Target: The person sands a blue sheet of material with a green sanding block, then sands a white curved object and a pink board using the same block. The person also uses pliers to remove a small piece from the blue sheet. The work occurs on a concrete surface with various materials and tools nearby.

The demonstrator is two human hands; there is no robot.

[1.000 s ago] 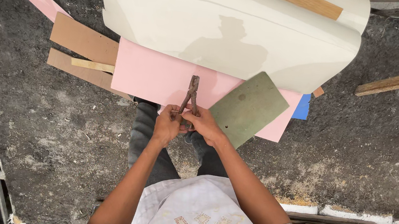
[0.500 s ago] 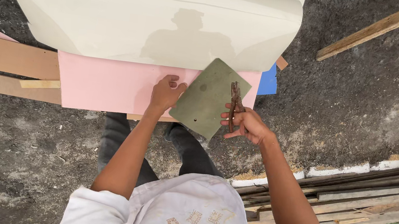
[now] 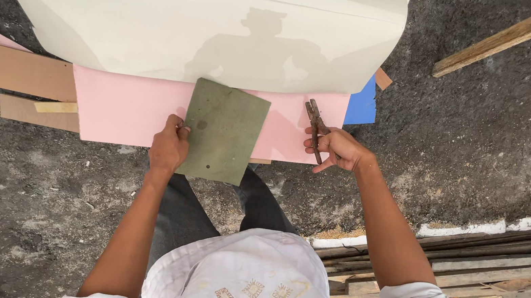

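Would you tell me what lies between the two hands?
In the head view, a green board on a pink sheet lies between the left hand and right hand.

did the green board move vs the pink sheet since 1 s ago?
Yes. The green board shifted left along the pink sheet, from its right end toward the middle.

Looming over the far side: a big cream curved panel [image 3: 194, 17], closing off all reach beyond the pink board [image 3: 127, 110]. Lying across the middle of that board: a green sheet [image 3: 223, 130], pinned at its near left edge by the left hand [image 3: 168, 148]. Staying open between sheet and right hand [image 3: 341, 149] with its rusty pliers [image 3: 315, 127]: a bare pink strip. Blocking the right: stacked planks [image 3: 470, 258]. Crowding the left: brown boards [image 3: 29, 73]. Elsewhere, lying bare: gravel ground [image 3: 485, 144].
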